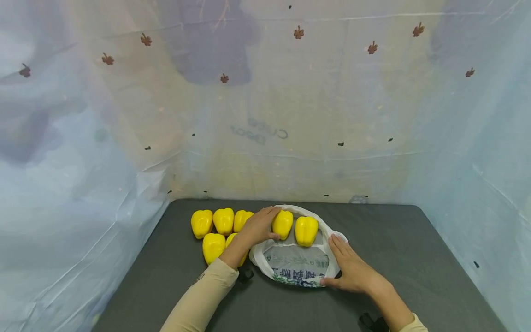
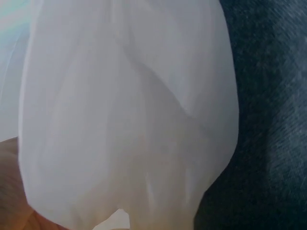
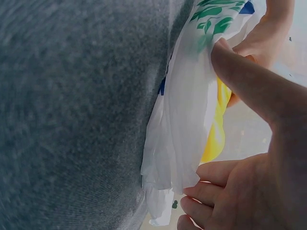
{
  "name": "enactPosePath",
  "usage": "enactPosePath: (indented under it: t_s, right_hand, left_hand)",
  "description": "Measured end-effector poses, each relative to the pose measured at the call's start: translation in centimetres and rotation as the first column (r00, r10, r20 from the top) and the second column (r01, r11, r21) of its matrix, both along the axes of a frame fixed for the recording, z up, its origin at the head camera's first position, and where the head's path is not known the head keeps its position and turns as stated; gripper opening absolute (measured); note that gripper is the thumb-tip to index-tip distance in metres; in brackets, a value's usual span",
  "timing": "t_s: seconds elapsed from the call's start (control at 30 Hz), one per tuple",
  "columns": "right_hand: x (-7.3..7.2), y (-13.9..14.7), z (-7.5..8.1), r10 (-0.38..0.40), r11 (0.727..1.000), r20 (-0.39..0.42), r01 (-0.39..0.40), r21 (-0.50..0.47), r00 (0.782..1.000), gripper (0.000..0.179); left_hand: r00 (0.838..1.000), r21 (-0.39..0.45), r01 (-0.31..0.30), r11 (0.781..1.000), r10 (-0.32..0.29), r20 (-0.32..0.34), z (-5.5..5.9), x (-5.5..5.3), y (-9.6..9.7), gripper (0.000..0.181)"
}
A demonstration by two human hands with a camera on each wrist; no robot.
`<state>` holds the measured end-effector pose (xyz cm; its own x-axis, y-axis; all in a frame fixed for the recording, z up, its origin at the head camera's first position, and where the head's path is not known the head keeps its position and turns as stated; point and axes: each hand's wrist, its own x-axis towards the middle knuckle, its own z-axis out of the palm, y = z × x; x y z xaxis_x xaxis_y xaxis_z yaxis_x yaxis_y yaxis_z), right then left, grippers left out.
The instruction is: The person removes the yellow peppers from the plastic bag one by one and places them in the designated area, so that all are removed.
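A white plastic bag (image 1: 296, 263) with blue and green print lies on the table, its mouth spread wide. Two yellow bell peppers are inside its rim, a left one (image 1: 283, 225) and a right one (image 1: 306, 231). My left hand (image 1: 262, 226) reaches over the bag's left rim and holds the left pepper between fingers and thumb. With fingers extended, my right hand (image 1: 354, 267) touches the right rim, its thumb at the near edge. The white bag side (image 2: 129, 110) hides most of the left hand in the left wrist view.
Several more yellow bell peppers (image 1: 202, 223) stand in rows left of the bag, some partly behind my left arm. The dark grey table (image 1: 386, 230) extends right of the bag. A pale printed sheet (image 1: 290, 115) hangs behind and at both sides.
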<state>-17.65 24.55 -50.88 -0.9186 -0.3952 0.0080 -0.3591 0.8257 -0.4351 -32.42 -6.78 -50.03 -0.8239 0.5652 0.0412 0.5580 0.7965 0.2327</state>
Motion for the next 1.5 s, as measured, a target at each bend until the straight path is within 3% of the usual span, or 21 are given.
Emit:
enactPosePath:
  t_s: [0.6, 1.03, 1.5]
  right_hand:
    - [-0.1, 0.0, 0.1, 0.0, 1.0, -0.007, 0.0, 0.006, 1.0, 0.126]
    - [0.1, -0.1, 0.1, -0.002, 1.0, -0.013, 0.002, -0.01, 1.0, 0.125]
    - [0.3, 0.1, 0.0, 0.006, 1.0, -0.021, -0.007, -0.016, 1.0, 0.125]
  left_hand:
    - [0.996, 0.002, 0.023, 1.0, -0.022, -0.081, -0.4, 0.1, -0.2, 0.094]
    - [0.999, 0.071, 0.018, 0.997, -0.015, -0.047, 1.0, 2.2, -1.1, 0.098]
    - [0.997, 0.152, 0.043, 0.987, -0.031, -0.078, 2.6, 4.2, -3.0, 0.095]
